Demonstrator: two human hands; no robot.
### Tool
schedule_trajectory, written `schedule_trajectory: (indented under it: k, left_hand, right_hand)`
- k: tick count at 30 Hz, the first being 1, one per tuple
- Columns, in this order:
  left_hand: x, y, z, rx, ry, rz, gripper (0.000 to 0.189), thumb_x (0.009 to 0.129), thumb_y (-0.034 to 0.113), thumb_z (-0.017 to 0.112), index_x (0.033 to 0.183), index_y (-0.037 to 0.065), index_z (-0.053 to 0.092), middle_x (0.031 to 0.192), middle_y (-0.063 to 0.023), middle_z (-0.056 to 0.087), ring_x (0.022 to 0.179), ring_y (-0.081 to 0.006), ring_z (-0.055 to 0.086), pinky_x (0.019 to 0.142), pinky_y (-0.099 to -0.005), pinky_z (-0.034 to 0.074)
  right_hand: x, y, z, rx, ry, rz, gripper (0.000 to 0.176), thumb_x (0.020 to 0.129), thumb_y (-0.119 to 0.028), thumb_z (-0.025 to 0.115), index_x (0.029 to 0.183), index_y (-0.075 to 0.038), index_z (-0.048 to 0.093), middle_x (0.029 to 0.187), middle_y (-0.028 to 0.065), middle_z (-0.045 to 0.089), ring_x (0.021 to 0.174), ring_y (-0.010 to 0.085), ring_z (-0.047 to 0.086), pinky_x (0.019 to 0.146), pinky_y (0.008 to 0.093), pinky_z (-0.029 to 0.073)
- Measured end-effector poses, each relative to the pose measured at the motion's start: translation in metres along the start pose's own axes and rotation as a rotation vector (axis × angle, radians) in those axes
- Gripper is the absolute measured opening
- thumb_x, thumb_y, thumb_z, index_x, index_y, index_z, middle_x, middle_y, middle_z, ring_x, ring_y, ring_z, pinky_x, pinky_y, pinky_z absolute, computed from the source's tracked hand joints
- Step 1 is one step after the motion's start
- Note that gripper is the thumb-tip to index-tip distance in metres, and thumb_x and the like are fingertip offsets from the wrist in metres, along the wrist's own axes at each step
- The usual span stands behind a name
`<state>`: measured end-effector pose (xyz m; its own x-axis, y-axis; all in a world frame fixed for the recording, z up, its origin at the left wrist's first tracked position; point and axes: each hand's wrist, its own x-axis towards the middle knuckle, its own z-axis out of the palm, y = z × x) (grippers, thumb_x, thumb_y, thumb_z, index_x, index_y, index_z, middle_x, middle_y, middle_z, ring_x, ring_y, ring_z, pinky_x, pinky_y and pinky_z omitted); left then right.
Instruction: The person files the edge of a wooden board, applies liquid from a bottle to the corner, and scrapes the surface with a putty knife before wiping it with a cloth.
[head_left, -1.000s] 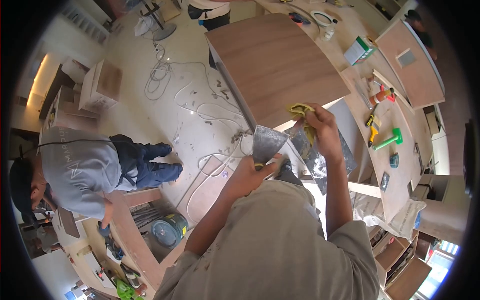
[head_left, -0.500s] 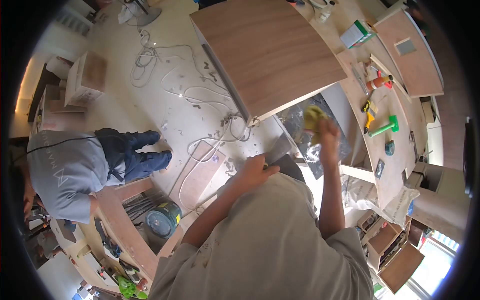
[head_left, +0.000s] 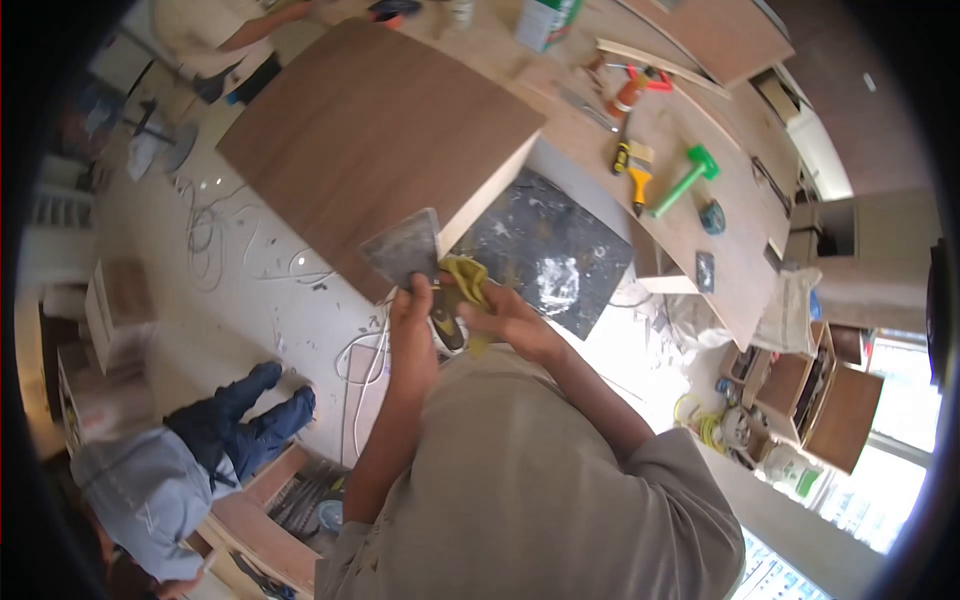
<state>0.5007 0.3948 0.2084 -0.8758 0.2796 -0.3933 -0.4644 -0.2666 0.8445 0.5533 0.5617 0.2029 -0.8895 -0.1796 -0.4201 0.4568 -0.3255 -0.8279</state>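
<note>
My left hand (head_left: 412,312) is closed around the handle of a wide-bladed scraper (head_left: 403,246), its grey blade pointing up and away over the wooden panel's near edge. Yellow cloth (head_left: 466,272) is gripped in my right hand (head_left: 512,322), close beside the scraper's handle. The fingers hide most of the handle, and whether the cloth touches the scraper is hard to see. Just beyond my hands is the brown wooden panel (head_left: 370,140). A dark board with white smears (head_left: 545,240) lies to its right.
On the bench at right are a green mallet (head_left: 686,180), a yellow brush (head_left: 640,178), an orange bottle (head_left: 628,92) and a tin (head_left: 545,22). White cables (head_left: 355,360) trail over the floor. One person (head_left: 150,490) bends at lower left; another person (head_left: 205,35) stands at upper left.
My right hand has come left with the cloth from over the dark board to beside my left hand. The scraper is now raised in front of me. The whole view has turned.
</note>
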Motion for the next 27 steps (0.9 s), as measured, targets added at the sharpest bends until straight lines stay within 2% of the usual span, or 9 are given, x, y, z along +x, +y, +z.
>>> schedule_trajectory:
  k: [10,15,16,17,18,20,23,25,27]
  left_hand:
    - [0.067,-0.027,0.076,0.37,0.032,-0.024,0.057,0.108,0.031,0.065,0.154,0.004,0.048,0.143,-0.0101,0.06,0.129,-0.0172,0.056,0.106,-0.0366,0.047]
    - [0.077,-0.058,0.025,0.357,0.012,-0.168,0.03,0.097,0.031,0.08,0.095,0.002,0.076,0.094,-0.0059,0.074,0.092,-0.015,0.066,0.086,-0.0331,0.051]
    - [0.077,-0.066,0.015,0.456,0.042,-0.201,0.022,0.093,0.026,0.084,0.09,0.008,0.072,0.09,-0.0022,0.07,0.087,-0.0124,0.064,0.082,-0.0334,0.05]
    - [0.069,-0.055,0.022,0.464,0.1,-0.257,0.023,0.09,0.023,0.087,0.087,0.007,0.072,0.089,-0.0023,0.07,0.084,-0.0116,0.062,0.078,-0.0321,0.049]
    - [0.068,-0.052,0.024,0.546,0.1,-0.238,0.025,0.09,0.023,0.087,0.084,0.006,0.07,0.087,-0.0025,0.069,0.082,-0.0111,0.061,0.074,-0.0308,0.049]
    - [0.064,-0.052,0.026,0.571,0.106,-0.272,0.028,0.091,0.024,0.087,0.084,0.004,0.069,0.085,-0.0028,0.069,0.081,-0.0122,0.063,0.072,-0.0308,0.049]
    - [0.057,-0.048,0.029,0.637,0.136,-0.285,0.026,0.092,0.025,0.084,0.095,0.003,0.07,0.091,-0.0049,0.071,0.086,-0.0145,0.066,0.079,-0.0311,0.053]
    - [0.057,-0.057,0.024,0.565,0.154,-0.216,0.027,0.095,0.026,0.08,0.105,0.003,0.071,0.099,-0.006,0.073,0.091,-0.0153,0.067,0.083,-0.0318,0.054]
    - [0.057,-0.061,0.013,0.514,0.255,-0.323,0.031,0.097,0.027,0.076,0.116,0.003,0.07,0.107,-0.007,0.073,0.096,-0.0156,0.067,0.087,-0.0326,0.055]
  right_hand:
    - [0.043,-0.009,-0.114,0.036,0.416,-0.172,0.033,0.088,-0.014,0.086,0.116,-0.003,0.071,0.097,0.0042,0.074,0.086,0.0134,0.067,0.077,0.0323,0.055]
    - [0.052,0.053,-0.334,-0.283,0.578,-0.443,0.055,0.106,-0.047,0.057,0.137,-0.002,0.06,0.116,0.0091,0.07,0.104,0.0199,0.067,0.094,0.0379,0.054]
    - [0.084,0.124,-0.437,-0.266,0.969,-0.248,0.035,0.1,-0.035,0.067,0.115,-0.005,0.071,0.097,0.0036,0.067,0.085,0.0149,0.06,0.074,0.0362,0.051]
    - [0.063,0.068,-0.462,-0.56,0.766,-0.154,0.041,0.107,-0.038,0.059,0.13,-0.005,0.064,0.113,0.0044,0.067,0.103,0.0159,0.064,0.094,0.0353,0.051]
    - [0.066,0.044,-0.468,-0.277,0.929,-0.321,0.033,0.108,-0.035,0.061,0.118,-0.004,0.07,0.104,0.0021,0.066,0.09,0.0137,0.059,0.084,0.0338,0.05]
    - [0.055,0.01,-0.573,-1.295,0.826,-0.174,0.033,0.107,-0.027,0.064,0.125,0.0,0.074,0.084,0.0012,0.062,0.077,0.0162,0.047,0.073,0.0365,0.047]
    - [0.056,-0.035,-0.605,-0.116,0.941,-0.205,0.047,0.098,-0.019,0.077,0.143,-0.008,0.065,0.122,0.0053,0.072,0.101,0.0176,0.071,0.089,0.0334,0.057]
    - [0.051,-0.018,-0.684,-0.766,0.929,-0.229,0.052,0.093,-0.018,0.083,0.14,-0.006,0.066,0.126,0.0027,0.069,0.1,0.016,0.07,0.085,0.0344,0.06]
    - [0.052,-0.042,-0.679,-0.414,1.045,-0.108,0.058,0.09,-0.021,0.086,0.141,-0.003,0.065,0.125,0.0049,0.071,0.101,0.0164,0.07,0.082,0.0347,0.062]
